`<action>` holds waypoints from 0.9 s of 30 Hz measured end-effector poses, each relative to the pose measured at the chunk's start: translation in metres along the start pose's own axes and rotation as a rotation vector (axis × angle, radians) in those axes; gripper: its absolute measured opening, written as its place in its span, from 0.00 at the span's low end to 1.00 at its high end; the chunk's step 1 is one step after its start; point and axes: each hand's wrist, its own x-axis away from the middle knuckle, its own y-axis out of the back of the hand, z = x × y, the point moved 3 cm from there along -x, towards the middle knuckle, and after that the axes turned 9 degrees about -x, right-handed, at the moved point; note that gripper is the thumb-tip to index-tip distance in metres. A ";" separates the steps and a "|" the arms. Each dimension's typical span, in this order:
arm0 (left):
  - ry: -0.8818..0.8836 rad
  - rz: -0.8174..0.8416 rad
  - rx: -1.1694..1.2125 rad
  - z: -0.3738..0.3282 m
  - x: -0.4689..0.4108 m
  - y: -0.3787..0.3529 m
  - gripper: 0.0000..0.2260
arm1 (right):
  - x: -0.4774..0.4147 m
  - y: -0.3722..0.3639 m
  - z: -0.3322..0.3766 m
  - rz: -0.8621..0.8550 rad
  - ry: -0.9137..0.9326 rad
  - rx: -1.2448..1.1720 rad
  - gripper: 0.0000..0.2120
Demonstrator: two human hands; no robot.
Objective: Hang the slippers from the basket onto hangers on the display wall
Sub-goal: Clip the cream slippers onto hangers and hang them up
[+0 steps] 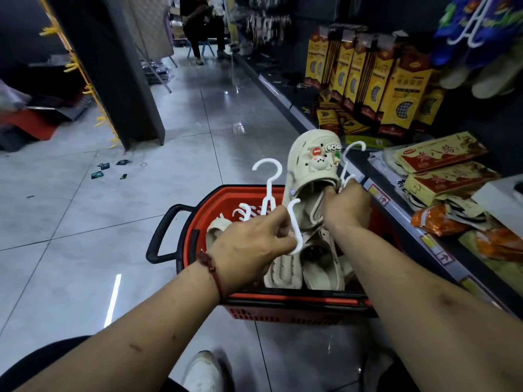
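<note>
Cream slipper (311,168) + one hanger (343,168) are gripped by curled right hand (346,206), prob. for fitting; spare hangers (268,193) are pinched in left hand (249,244) fingers (276,220) above basket (209,193).

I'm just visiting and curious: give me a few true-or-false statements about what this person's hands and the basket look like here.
The right hand grips a cream slipper with charms. True.
The basket is blue. False: it is red.
The left hand holds white hangers. True.
The basket is empty. False: more cream slippers lie in it.
</note>
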 end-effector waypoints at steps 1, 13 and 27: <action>0.009 0.033 -0.013 0.002 0.001 -0.002 0.11 | -0.003 0.000 -0.001 0.000 -0.009 -0.015 0.14; 0.468 0.583 0.271 0.032 0.014 -0.054 0.13 | -0.003 -0.011 -0.003 0.092 0.038 0.059 0.15; 1.027 0.095 0.763 0.056 -0.020 -0.055 0.37 | 0.014 -0.018 0.010 0.456 0.328 -0.060 0.17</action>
